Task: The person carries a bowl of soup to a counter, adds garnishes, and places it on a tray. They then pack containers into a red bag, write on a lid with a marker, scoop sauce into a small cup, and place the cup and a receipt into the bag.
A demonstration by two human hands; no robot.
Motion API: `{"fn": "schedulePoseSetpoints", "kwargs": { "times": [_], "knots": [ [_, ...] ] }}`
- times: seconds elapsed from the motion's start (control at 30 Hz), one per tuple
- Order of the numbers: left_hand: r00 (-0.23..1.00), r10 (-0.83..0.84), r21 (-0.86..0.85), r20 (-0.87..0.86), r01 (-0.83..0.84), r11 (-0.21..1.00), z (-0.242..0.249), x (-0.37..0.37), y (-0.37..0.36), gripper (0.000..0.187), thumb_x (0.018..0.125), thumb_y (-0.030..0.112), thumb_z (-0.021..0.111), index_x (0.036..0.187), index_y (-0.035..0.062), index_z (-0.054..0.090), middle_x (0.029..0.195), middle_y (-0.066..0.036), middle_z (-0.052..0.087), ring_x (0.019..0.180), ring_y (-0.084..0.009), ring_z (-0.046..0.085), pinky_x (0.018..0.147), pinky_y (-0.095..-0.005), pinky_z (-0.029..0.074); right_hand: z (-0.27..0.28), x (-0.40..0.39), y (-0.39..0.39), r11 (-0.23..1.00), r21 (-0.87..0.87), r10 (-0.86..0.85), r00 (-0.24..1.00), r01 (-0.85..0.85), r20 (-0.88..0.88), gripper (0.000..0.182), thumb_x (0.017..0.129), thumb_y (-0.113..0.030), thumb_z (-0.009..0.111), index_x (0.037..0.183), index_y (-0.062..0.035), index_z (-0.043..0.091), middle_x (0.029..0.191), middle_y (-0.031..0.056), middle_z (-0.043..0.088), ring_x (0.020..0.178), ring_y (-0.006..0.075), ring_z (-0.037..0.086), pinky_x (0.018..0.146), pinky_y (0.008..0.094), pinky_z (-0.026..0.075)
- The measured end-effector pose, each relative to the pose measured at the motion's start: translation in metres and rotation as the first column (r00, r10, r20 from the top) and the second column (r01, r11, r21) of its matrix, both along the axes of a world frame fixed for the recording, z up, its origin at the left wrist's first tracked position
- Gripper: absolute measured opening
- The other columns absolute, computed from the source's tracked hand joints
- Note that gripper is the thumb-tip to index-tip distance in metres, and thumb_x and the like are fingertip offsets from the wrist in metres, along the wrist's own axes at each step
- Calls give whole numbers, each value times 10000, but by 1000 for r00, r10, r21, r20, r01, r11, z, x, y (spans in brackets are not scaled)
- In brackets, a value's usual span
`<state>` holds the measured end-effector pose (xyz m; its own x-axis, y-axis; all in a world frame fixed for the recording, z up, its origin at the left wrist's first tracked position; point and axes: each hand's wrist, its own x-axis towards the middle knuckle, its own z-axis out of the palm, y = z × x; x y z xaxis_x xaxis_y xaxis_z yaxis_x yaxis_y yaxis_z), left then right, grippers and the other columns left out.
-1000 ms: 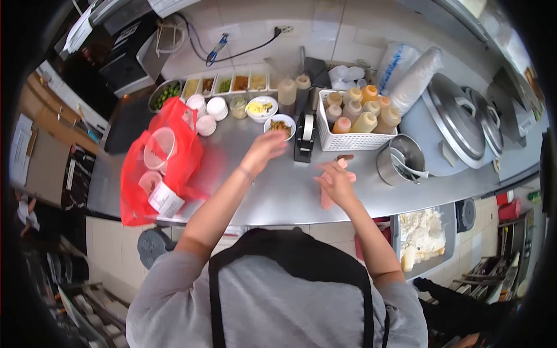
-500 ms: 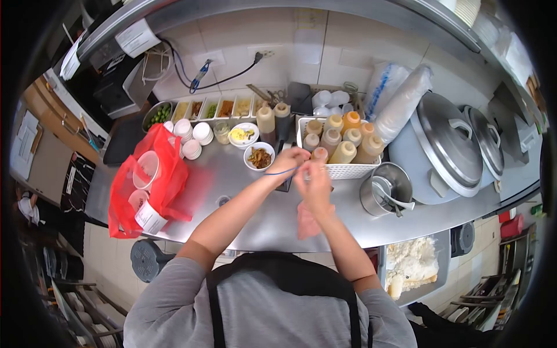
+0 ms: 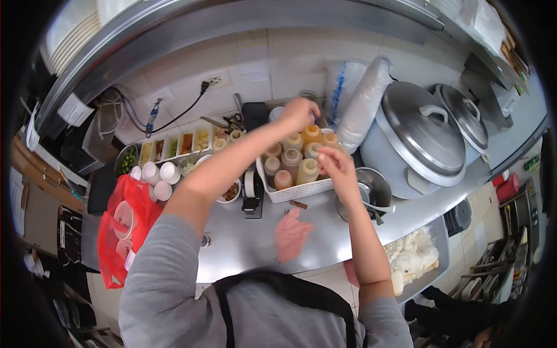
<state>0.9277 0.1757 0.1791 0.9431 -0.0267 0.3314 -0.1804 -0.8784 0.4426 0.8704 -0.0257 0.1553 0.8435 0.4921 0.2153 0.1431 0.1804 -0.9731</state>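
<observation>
My left hand (image 3: 299,115) reaches over the back of a white basket (image 3: 301,192) filled with squeeze bottles. Its fingers are closed, and a small dark blue bit shows at the fingertips, too small to name. Below it stands a squeeze bottle of orange sauce (image 3: 311,134). My right hand (image 3: 337,167) hovers at the basket's right front corner, fingers loosely apart, beside a squeeze bottle with pale yellow sauce (image 3: 307,171). I see nothing in it. A pink glove (image 3: 292,234) lies on the steel counter in front of the basket.
Left of the basket are a tape dispenser (image 3: 252,197), a bowl of brown food (image 3: 231,192) and a red bag (image 3: 113,243) with plastic tubs. A steel pot (image 3: 374,184) and large lidded containers (image 3: 415,133) stand right. A rice tray (image 3: 444,255) sits below the counter edge.
My hands have parted: the left went up to the basket's back, the right moved right to its corner. The blue strand stretched between them no longer shows. The view has shifted right.
</observation>
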Motion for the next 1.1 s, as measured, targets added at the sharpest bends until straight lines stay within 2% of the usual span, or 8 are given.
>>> {"fn": "schedulePoseSetpoints", "kwargs": {
  "times": [0.03,0.17,0.3,0.43,0.67,0.83,0.87,1.1],
  "knots": [
    [979,132,-64,-157,-143,988,13,16,3,178,675,216,606,785,85,655,784,-141,631,741,-269,610,685,-373,474,2,-6,-9,992,-81,90,992,-98,-92,172,841,-95,541,965,13,593,838,7,582,777,77,522,705,221,420],
    [973,156,25,172,-163,986,-18,118,55,114,625,102,624,728,64,654,735,-116,634,712,-260,614,653,-341,477,-28,-9,-55,971,-176,137,979,-163,-152,209,837,-106,554,1009,8,587,861,19,584,833,83,529,736,219,423],
    [934,353,-146,58,-342,928,-46,179,66,121,651,94,620,764,66,654,716,-125,632,707,-279,615,653,-351,479,-52,-31,-69,964,-242,92,992,-112,-91,179,819,-102,584,969,-5,604,833,15,580,788,82,529,706,207,417],
    [913,394,112,110,-405,907,-68,184,74,162,670,100,615,824,64,649,789,-144,629,741,-302,609,700,-378,476,-71,-42,-68,888,-430,153,986,-165,-62,155,778,-68,614,917,0,615,871,86,607,784,160,590,696,261,461],
    [987,152,100,45,-156,983,-4,70,103,229,680,123,598,903,81,627,926,-138,615,908,-302,572,789,-375,456,-51,-18,-72,850,-511,176,983,-126,50,106,745,-55,627,844,-16,634,817,114,624,745,208,610,670,291,472],
    [1000,10,77,-14,-9,997,52,-69,98,186,704,92,631,878,26,635,794,-133,626,722,-218,609,658,-308,470,32,16,-79,877,-447,106,836,176,538,77,737,-30,586,801,-9,623,764,139,604,702,278,585,639,328,455],
    [1000,19,79,-2,-18,997,59,-93,92,186,704,92,631,878,26,635,794,-133,626,722,-218,609,658,-308,470,60,16,-78,885,-421,74,834,198,546,63,786,-25,579,822,15,611,734,76,603,712,148,553,673,272,436],
    [993,117,-92,-8,-117,989,124,-239,60,103,779,59,573,840,-14,614,668,-89,620,616,-155,586,591,-281,454,207,46,-60,888,-112,-210,610,446,764,126,829,-72,523,840,22,607,615,39,535,559,68,453,498,229,369]
  ]
}}
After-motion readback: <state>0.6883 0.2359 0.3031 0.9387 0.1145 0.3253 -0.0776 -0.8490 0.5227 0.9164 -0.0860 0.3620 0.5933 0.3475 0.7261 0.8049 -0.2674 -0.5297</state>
